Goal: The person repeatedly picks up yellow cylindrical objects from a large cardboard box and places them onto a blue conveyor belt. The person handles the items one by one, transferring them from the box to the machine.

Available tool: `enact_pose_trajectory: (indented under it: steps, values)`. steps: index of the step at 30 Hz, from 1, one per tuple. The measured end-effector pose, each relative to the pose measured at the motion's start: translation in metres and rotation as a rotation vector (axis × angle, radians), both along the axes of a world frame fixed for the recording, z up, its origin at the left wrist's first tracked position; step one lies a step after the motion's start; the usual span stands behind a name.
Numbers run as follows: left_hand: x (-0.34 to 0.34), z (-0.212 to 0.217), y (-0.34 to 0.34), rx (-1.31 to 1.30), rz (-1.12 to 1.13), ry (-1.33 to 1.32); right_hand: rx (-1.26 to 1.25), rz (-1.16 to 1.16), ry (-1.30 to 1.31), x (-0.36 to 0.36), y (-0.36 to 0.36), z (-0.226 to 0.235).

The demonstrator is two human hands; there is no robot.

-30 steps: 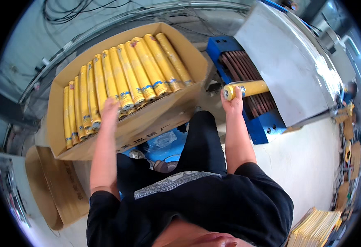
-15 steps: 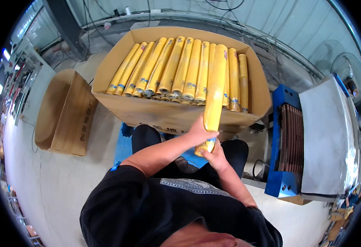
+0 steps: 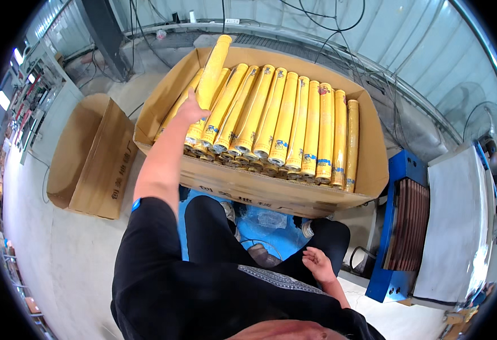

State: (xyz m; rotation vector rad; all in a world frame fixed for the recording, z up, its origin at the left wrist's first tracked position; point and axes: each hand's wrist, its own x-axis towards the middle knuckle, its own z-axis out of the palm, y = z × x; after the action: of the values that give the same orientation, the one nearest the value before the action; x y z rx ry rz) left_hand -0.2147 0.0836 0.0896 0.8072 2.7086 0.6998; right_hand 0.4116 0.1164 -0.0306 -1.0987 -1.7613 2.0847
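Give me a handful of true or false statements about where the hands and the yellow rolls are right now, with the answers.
1. The left hand holds a yellow roll at the left end of the row. True.
2. The right hand grips a roll too. False: it is empty and open, low by the person's leg.
3. The rolls lie side by side in an open cardboard box. True.
4. The held roll lies flat, level with the others. False: it is tilted, its far end sticking out past the box's back wall.
5. A second cardboard box stands on the floor to the left. True.
6. The blue machine is left of the box. False: it is to the right.
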Motion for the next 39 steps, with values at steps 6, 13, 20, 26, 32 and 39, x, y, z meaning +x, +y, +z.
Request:
enact_pose_trajectory:
  steps: [6,13,20,26,32,39]
  values:
    - [-0.016,-0.121,-0.014,-0.581,-0.055,0.067,-0.088,-0.097,-0.043,-0.008,0.005,0.001]
    - [0.003,-0.145,-0.014,-0.808,-0.221,-0.059,0.057,-0.014,-0.141,-0.022,0.01,-0.023]
    - [0.023,-0.109,-0.019,-0.903,-0.319,-0.056,0.211,0.046,-0.18,-0.022,0.003,-0.022]
    - [0.028,-0.105,-0.026,-0.885,-0.311,-0.099,0.216,0.018,-0.156,-0.016,0.001,-0.018]
    - [0.024,-0.067,-0.02,-0.475,0.082,0.027,0.227,0.019,-0.203,-0.008,-0.001,-0.021]
    - [-0.027,-0.105,0.021,-0.157,0.287,0.001,0.21,-0.022,-0.198,-0.005,-0.005,-0.014]
